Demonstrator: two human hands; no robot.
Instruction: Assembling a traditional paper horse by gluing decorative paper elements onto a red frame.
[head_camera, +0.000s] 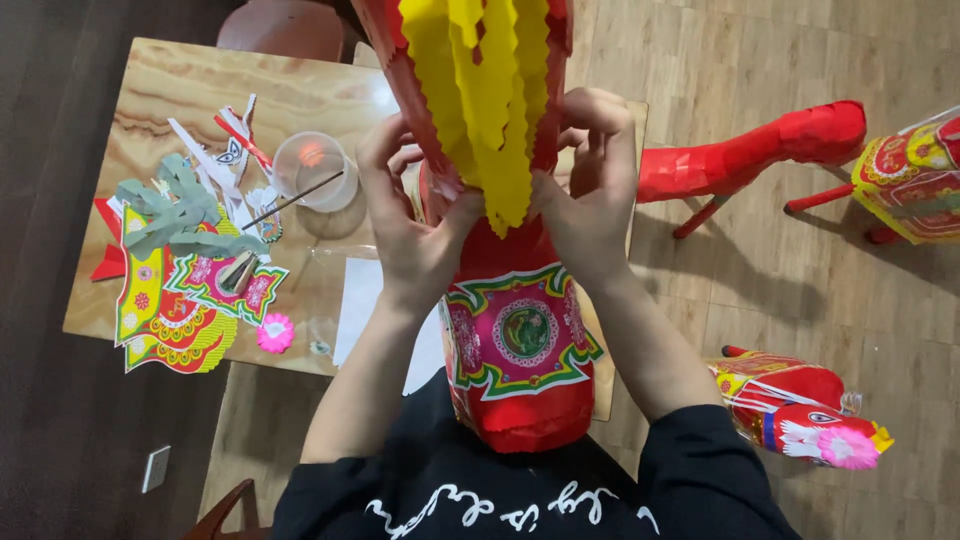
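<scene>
Both hands grip a red paper figure (520, 400) propped upright against the person's lap, at the table's near edge. The left hand (415, 235) pinches its yellow zigzag fringe (490, 110) from one side, and the right hand (590, 200) closes its fingers on the other. On the marble-patterned table (200, 90), left of the hands, lie printed paper cutouts (190, 290), a pink paper flower (275, 333) and a clear plastic cup (312, 165) with a thin stick (290, 200) resting across it. Right of the arms, the wooden floor (800, 280) holds another red figure on thin legs (750, 160) and a finished one lying down (800, 410), with bare boards between them.
</scene>
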